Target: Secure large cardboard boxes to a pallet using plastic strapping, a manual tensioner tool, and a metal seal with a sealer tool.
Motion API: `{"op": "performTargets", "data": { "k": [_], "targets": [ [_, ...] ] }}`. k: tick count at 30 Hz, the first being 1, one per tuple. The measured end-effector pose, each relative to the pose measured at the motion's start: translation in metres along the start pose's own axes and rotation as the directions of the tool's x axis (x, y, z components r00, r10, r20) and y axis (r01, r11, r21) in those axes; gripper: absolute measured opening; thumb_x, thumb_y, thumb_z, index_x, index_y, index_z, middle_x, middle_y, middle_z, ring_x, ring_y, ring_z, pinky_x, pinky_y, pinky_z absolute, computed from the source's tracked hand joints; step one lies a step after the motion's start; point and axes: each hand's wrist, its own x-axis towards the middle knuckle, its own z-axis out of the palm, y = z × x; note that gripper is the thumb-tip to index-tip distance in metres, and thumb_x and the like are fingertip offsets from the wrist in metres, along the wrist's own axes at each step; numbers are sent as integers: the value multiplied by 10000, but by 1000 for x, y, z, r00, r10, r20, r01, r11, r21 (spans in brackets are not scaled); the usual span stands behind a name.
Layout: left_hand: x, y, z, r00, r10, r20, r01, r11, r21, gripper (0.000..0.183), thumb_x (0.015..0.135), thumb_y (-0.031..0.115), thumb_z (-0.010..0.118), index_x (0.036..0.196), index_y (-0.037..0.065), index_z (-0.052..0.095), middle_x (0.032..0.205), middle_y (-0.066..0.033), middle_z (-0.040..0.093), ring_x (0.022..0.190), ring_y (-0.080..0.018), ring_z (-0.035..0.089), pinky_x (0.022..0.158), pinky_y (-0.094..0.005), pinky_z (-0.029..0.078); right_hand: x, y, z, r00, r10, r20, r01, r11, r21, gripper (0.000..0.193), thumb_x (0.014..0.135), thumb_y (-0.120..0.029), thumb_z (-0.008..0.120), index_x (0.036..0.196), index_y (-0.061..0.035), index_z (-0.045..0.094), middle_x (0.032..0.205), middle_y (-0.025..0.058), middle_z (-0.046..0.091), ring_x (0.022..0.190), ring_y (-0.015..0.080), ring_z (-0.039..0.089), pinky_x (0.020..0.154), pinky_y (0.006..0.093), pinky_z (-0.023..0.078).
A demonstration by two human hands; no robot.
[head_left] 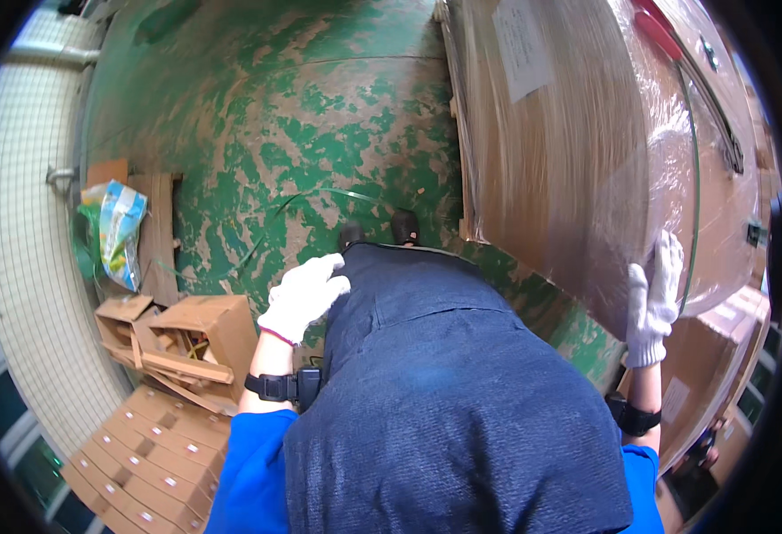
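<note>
My left hand [306,298], in a white knit glove, hangs in front of the dark apron [427,356] with its fingers loosely spread and nothing in them. The gloved right hand [654,303] lies with outstretched fingers against the upper edge of a large stack wrapped in clear film [569,133]. A green strap [693,178] runs over this stack, just beyond my right fingertips. On top lies a long tool with a red handle [658,36] and a dark metal shaft; its kind is unclear. A white paper sheet [523,49] shows under the film.
Open cartons with scraps [200,343] and stacked brown boxes [146,454] stand at left, near a blue-and-white bag [122,231]. A loose strap [346,193] lies on the worn green floor [320,116]. Another carton [702,374] stands at right.
</note>
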Motion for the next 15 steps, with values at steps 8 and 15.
{"op": "performTargets", "data": {
  "k": [8,15],
  "targets": [
    [60,-36,-76,958,282,52,-286,933,219,482,941,388,619,1335,112,625,1237,-149,686,1142,-345,660,991,-435,517,7,-13,16,997,45,-56,-54,985,-166,734,846,-256,819,1477,-37,516,1484,202,543,1410,367,484,1180,465,372],
    [62,-72,-117,967,172,188,-229,911,344,449,948,414,599,1313,154,615,1264,-125,676,1165,-343,651,976,-458,525,4,-9,13,996,62,-66,-72,984,-161,686,865,-252,805,1455,-29,537,1469,188,560,1403,357,495,1176,449,377]
  ]
}}
